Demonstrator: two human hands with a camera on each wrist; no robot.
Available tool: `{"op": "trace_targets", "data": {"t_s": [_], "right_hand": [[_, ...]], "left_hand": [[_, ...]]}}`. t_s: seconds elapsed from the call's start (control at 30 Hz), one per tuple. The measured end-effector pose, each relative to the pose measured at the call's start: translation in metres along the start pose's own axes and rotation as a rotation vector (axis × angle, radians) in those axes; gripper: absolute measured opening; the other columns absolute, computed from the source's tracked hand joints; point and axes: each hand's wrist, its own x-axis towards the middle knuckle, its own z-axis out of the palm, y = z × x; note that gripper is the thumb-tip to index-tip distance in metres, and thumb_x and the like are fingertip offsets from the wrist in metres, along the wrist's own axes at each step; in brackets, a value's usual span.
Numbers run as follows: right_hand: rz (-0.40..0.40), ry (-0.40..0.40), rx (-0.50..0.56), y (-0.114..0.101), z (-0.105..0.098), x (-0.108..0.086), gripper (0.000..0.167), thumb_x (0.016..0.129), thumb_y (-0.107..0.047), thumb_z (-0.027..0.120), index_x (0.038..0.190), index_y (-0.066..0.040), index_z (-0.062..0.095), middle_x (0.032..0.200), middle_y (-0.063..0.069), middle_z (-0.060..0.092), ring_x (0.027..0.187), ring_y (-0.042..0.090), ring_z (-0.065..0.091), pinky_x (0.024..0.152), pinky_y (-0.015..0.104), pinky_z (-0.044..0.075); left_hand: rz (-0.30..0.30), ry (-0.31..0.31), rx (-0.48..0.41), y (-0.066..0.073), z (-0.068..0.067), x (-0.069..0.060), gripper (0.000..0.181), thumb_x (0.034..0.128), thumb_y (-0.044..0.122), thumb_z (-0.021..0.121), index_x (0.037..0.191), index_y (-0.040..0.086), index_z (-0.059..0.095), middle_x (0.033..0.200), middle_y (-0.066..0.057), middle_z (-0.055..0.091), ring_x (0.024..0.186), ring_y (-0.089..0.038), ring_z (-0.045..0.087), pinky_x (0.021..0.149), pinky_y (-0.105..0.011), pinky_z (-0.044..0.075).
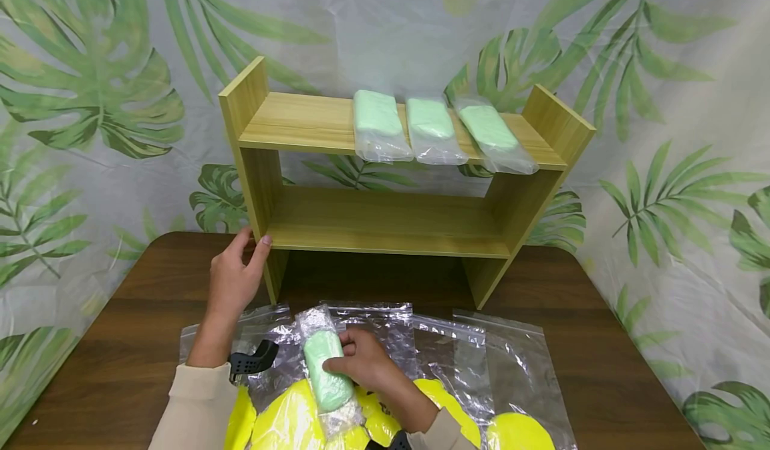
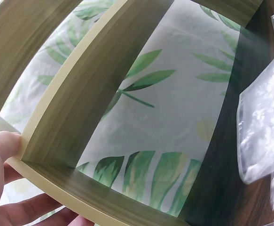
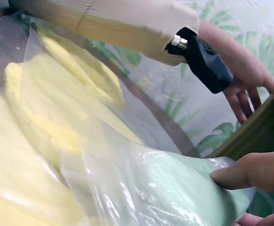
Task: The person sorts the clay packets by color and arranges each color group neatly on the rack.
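The left hand (image 1: 236,281) grips the front edge of the wooden shelf's left side panel, at the height of the middle board; in the left wrist view its thumb (image 2: 4,143) lies on the panel edge, fingers behind. The right hand (image 1: 368,362) pinches a clear bag of pale green material (image 1: 325,363) by its right side, above the yellow bags. Close up in the right wrist view, the right thumb presses on the green bag (image 3: 174,188). Three similar green bags (image 1: 430,119) lie on the top board, their clear ends hanging over its front edge.
The wooden shelf (image 1: 385,237) stands at the back of the dark brown table (image 1: 625,383). Several clear bags with yellow contents (image 1: 519,431) lie along the table's front, below the shelf. A leaf-patterned cloth (image 1: 680,49) hangs behind.
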Motion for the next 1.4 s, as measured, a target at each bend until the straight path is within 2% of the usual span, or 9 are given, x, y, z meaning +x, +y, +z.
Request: {"op": "trace_targets", "data": {"t_s": [0.2, 0.33, 0.47, 0.57, 0.7, 0.87, 1.03, 1.23, 1.4], "right_hand": [[-0.006, 0.003, 0.091, 0.000, -0.002, 0.002, 0.032, 0.079, -0.003, 0.071, 0.108, 0.008, 0.061, 0.087, 0.011, 0.070, 0.065, 0.015, 0.064, 0.062, 0.032, 0.055], [0.023, -0.002, 0.175, -0.003, -0.003, 0.001, 0.031, 0.082, -0.006, 0.069, 0.109, 0.005, 0.060, 0.086, 0.009, 0.070, 0.064, 0.015, 0.064, 0.062, 0.033, 0.055], [0.040, -0.034, 0.268, -0.006, -0.004, -0.002, 0.035, 0.086, -0.011, 0.064, 0.117, 0.002, 0.055, 0.089, 0.011, 0.068, 0.068, 0.017, 0.065, 0.064, 0.035, 0.056], [0.037, -0.066, 0.319, -0.008, -0.005, -0.003, 0.038, 0.089, -0.013, 0.062, 0.123, 0.000, 0.051, 0.093, 0.012, 0.064, 0.070, 0.018, 0.064, 0.063, 0.033, 0.055], [0.027, -0.112, 0.372, -0.011, -0.006, -0.004, 0.044, 0.086, -0.011, 0.066, 0.126, 0.000, 0.050, 0.097, 0.014, 0.065, 0.073, 0.020, 0.066, 0.064, 0.033, 0.056], [0.002, -0.161, 0.393, -0.016, -0.007, -0.007, 0.052, 0.079, 0.000, 0.071, 0.126, 0.001, 0.049, 0.098, 0.017, 0.066, 0.078, 0.024, 0.067, 0.069, 0.038, 0.056], [-0.011, -0.162, 0.399, -0.021, -0.008, -0.010, 0.057, 0.076, 0.005, 0.071, 0.128, 0.001, 0.048, 0.098, 0.018, 0.065, 0.079, 0.025, 0.066, 0.071, 0.041, 0.056], [-0.051, -0.170, 0.429, -0.026, -0.011, -0.013, 0.053, 0.079, 0.004, 0.069, 0.128, 0.010, 0.049, 0.101, 0.018, 0.066, 0.082, 0.023, 0.067, 0.075, 0.037, 0.056], [-0.054, -0.189, 0.464, -0.030, -0.015, -0.015, 0.055, 0.083, -0.003, 0.068, 0.133, 0.004, 0.046, 0.102, 0.017, 0.064, 0.081, 0.023, 0.067, 0.072, 0.035, 0.056]], "left_hand": [[0.003, 0.001, -0.004, -0.001, 0.000, 0.000, 0.040, 0.1001, 0.039, 0.050, 0.124, 0.009, 0.059, 0.108, -0.020, 0.068, 0.096, -0.036, 0.066, 0.075, -0.053, 0.051], [0.002, 0.000, -0.002, 0.000, 0.000, 0.000, 0.040, 0.1002, 0.039, 0.050, 0.125, 0.009, 0.058, 0.107, -0.020, 0.068, 0.095, -0.036, 0.066, 0.075, -0.053, 0.051], [0.000, 0.000, -0.001, 0.000, 0.000, 0.000, 0.040, 0.1002, 0.039, 0.050, 0.124, 0.009, 0.059, 0.107, -0.020, 0.069, 0.095, -0.036, 0.066, 0.075, -0.053, 0.051], [-0.001, 0.002, -0.002, 0.001, 0.000, 0.000, 0.039, 0.1002, 0.039, 0.050, 0.124, 0.009, 0.059, 0.106, -0.020, 0.069, 0.095, -0.036, 0.067, 0.075, -0.053, 0.051], [0.000, 0.005, -0.004, 0.001, 0.000, 0.000, 0.039, 0.1001, 0.039, 0.050, 0.123, 0.009, 0.059, 0.106, -0.020, 0.069, 0.094, -0.036, 0.067, 0.075, -0.053, 0.051], [0.002, 0.003, -0.006, 0.001, 0.000, 0.000, 0.039, 0.1001, 0.038, 0.050, 0.124, 0.008, 0.059, 0.106, -0.020, 0.069, 0.094, -0.036, 0.067, 0.076, -0.053, 0.051], [-0.001, 0.003, -0.009, 0.001, 0.000, 0.000, 0.040, 0.1002, 0.039, 0.050, 0.124, 0.008, 0.059, 0.107, -0.020, 0.069, 0.095, -0.036, 0.066, 0.076, -0.053, 0.051], [0.005, 0.008, -0.012, 0.002, 0.000, 0.000, 0.040, 0.1001, 0.038, 0.050, 0.126, 0.008, 0.059, 0.107, -0.020, 0.069, 0.096, -0.036, 0.067, 0.075, -0.053, 0.051], [0.006, 0.006, -0.010, 0.002, 0.000, 0.000, 0.040, 0.1001, 0.038, 0.050, 0.125, 0.008, 0.059, 0.107, -0.020, 0.068, 0.096, -0.036, 0.066, 0.076, -0.053, 0.051]]}}
